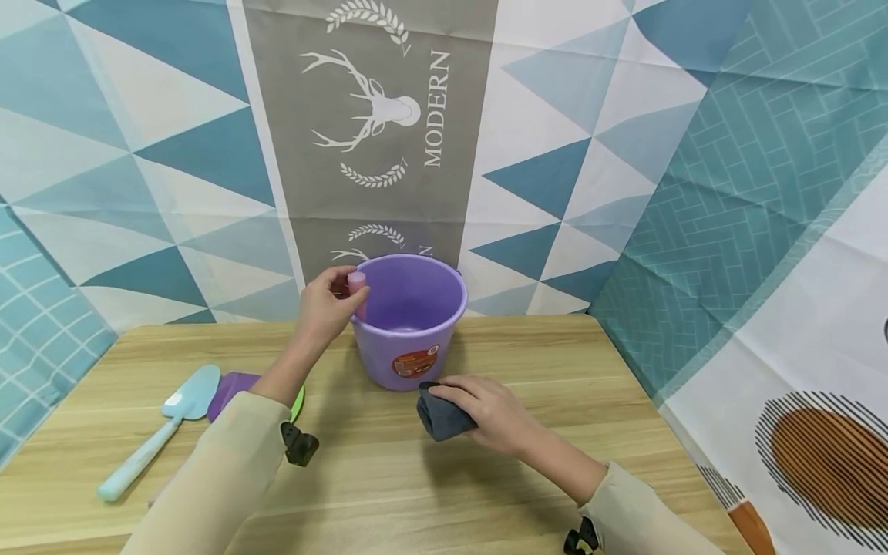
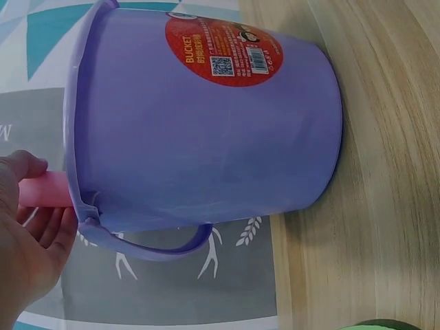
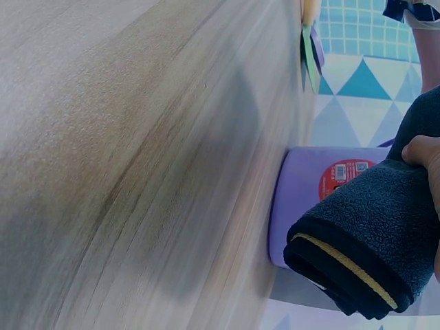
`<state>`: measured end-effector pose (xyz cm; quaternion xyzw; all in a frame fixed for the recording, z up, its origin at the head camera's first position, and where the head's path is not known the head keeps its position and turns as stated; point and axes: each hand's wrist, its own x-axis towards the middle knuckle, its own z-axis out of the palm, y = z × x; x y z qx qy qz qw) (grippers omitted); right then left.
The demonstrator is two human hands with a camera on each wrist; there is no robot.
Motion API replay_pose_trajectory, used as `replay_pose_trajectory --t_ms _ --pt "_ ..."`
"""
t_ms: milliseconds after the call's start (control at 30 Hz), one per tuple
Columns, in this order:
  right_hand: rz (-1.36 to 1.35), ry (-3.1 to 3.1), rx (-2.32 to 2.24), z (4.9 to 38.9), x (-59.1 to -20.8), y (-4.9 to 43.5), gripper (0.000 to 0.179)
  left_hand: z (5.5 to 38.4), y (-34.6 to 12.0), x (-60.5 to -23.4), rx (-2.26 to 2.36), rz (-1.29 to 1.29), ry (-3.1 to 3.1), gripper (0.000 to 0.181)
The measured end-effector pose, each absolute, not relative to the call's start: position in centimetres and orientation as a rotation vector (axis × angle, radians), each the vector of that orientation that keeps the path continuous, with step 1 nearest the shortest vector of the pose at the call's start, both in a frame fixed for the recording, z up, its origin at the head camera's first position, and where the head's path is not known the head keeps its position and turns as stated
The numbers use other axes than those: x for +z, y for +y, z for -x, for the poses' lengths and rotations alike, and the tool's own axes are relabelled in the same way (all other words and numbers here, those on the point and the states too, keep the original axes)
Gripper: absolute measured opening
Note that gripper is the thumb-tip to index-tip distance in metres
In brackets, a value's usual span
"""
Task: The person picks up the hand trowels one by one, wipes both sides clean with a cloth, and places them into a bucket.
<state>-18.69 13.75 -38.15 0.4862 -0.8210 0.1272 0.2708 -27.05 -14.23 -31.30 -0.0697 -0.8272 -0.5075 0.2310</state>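
A purple bucket [image 1: 409, 339] with a red label stands upright near the table's back edge. At its left rim my left hand [image 1: 326, 304] grips a pink cylindrical object [image 1: 357, 283], whose lower part reaches inside the bucket; from the left wrist view, the rim hides the rest of that object [image 2: 49, 189]. My right hand [image 1: 489, 412] holds a folded dark blue-grey towel [image 1: 444, 416] in front of the bucket, to its right. Up close in the right wrist view, the towel [image 3: 364, 234] shows a yellow stripe along its folded edge. The bucket's handle [image 2: 165, 251] hangs down its side.
On the left of the wooden table [image 1: 375, 493] lies a light blue toy shovel [image 1: 159, 428]. Beside it, a purple item [image 1: 232, 389] and a green item [image 1: 298, 403] are partly covered by my left arm. A patterned cloth wall [image 1: 541, 154] rises directly behind the bucket.
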Motion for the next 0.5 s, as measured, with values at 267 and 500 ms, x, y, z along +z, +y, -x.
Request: replay_pose_trajectory --t_ms 267,500 --pt "-1.321 -2.196 0.329 18.80 -38.20 13.76 0.061 27.34 -14.35 -31.71 -1.396 0.182 -2.292 0.035" --pt "-1.323 -2.201 0.324 18.94 -38.38 13.81 0.061 27.45 -14.49 -31.94 -1.342 0.148 -2.348 0.035"
